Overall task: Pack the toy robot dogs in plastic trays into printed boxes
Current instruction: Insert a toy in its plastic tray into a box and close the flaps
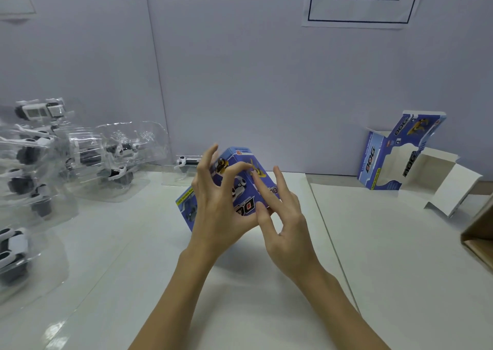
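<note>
A blue printed box (pixel 241 175) with robot dog pictures is held tilted above the middle of the white table (pixel 373 243). My left hand (pixel 216 203) grips it from the left, with fingers curled over its top face. My right hand (pixel 282 216) holds its right side, thumb pressed on the front face, other fingers spread. On the left stand several clear plastic trays (pixel 106 157) holding black and white toy robot dogs (pixel 120 172). Whether the held box has a tray inside is hidden.
An empty blue printed box (pixel 400 155) with open white flaps stands at the back right against the wall. A brown cardboard carton's corner (pixel 480 232) shows at the right edge. One more tray (pixel 186 163) lies behind the held box.
</note>
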